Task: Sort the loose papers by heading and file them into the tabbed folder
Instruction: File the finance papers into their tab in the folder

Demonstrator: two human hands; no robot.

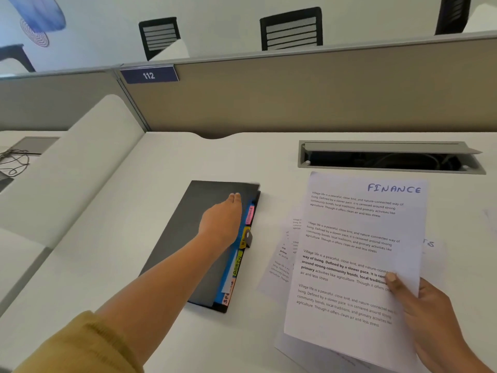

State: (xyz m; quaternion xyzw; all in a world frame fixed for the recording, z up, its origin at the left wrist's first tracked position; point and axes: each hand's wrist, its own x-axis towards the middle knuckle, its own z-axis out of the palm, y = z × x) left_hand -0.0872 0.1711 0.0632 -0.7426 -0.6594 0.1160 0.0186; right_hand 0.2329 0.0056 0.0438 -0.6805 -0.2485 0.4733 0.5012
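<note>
A black tabbed folder (pixel 188 238) lies closed on the white desk (pixel 166 168), its coloured tabs (pixel 243 246) sticking out along the right edge: pink, yellow, green, orange. My left hand (pixel 223 219) rests flat on the folder's cover near the pink tab, fingers together and holding nothing. My right hand (pixel 427 316) pinches a white sheet headed FINANCE (pixel 355 251) at its lower right, lifted above the desk. More loose papers (pixel 282 262) lie underneath it, partly hidden.
An open grey cable hatch (pixel 390 157) is set in the desk behind the papers. A beige partition (pixel 295 98) with a sign reading 112 closes off the back. A white divider (pixel 80 157) stands to the left, with tangled cables (pixel 13 160) beyond it.
</note>
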